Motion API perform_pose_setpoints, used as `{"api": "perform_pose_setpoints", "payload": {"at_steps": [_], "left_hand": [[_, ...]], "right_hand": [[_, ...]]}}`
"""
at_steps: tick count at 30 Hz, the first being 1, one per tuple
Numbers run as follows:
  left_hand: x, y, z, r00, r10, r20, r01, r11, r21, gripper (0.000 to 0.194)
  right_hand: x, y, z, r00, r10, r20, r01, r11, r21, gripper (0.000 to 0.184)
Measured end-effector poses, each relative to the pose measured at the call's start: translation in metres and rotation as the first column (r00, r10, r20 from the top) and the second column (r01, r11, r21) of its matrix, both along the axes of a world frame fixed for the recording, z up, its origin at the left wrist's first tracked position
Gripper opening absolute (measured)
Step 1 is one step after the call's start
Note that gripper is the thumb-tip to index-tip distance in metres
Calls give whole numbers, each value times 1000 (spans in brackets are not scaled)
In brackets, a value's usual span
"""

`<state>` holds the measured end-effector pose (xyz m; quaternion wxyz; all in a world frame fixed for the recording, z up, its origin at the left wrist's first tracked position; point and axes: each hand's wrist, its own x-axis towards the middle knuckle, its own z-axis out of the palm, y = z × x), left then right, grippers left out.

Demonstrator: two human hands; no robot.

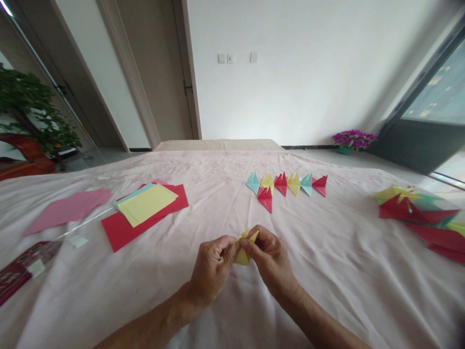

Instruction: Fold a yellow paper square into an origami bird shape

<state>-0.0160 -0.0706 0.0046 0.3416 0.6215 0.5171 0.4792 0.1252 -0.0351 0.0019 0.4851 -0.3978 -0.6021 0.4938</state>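
A small yellow folded paper piece (242, 258) is held between both hands, above the cloth near the front middle. My left hand (212, 264) pinches its left side with thumb and fingers. On the other side, my right hand (271, 257) grips the upper right part, where a pointed flap sticks up. The fingers hide much of the folds. Beyond the hands stand several finished-looking folded paper shapes with pointed tips: a row of blue, yellow and red ones, among them a yellow one (293, 183), with a red one (265, 198) in front of the row.
Flat sheets lie at left: a yellow sheet (147, 204) over a red sheet (121, 231), and pink paper (69, 208) farther left. A dark red packet (22, 266) rests at the left edge. Larger folded papers (417, 208) are heaped at right on the pale pink tablecloth (327, 242).
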Motion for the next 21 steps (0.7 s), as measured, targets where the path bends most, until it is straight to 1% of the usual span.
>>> {"api": "perform_pose_setpoints", "payload": {"at_steps": [3, 5, 9, 12, 14, 16, 17, 19, 21], "left_hand": [[0, 1, -2, 1000, -2, 13, 2, 1000, 16, 32], [0, 1, -3, 999, -15, 32, 15, 1000, 8, 31], [2, 2, -5, 994, -33, 108, 38, 998, -41, 31], [3, 2, -6, 987, 2, 159, 11, 997, -81, 33], [2, 2, -5, 981, 26, 191, -8, 996, -94, 34], [2, 3, -5, 975, 46, 218, -25, 995, -96, 34], [1, 3, -5, 972, 54, 228, -32, 995, -99, 34], [1, 5, -4, 967, 59, 250, -32, 993, -113, 34], [1, 5, -3, 959, 52, 277, -13, 990, -140, 34]], "right_hand": [[-1, 2, 1, 999, 7, -32, -7, 1000, -10, 24], [0, 4, 3, 997, -16, -71, 16, 1000, -8, 24], [3, 10, 7, 987, -79, -143, 70, 995, -72, 23], [7, 12, 9, 977, -104, -185, 83, 990, -117, 30], [8, 10, 9, 985, -60, -159, 39, 990, -134, 34], [7, 8, 7, 997, 15, -73, -25, 990, -136, 33], [6, 6, 6, 999, 33, -21, -36, 992, -123, 31], [4, 4, 3, 998, 12, 58, -7, 996, -88, 27], [3, 4, 1, 996, -23, 84, 29, 997, -72, 28]]}}
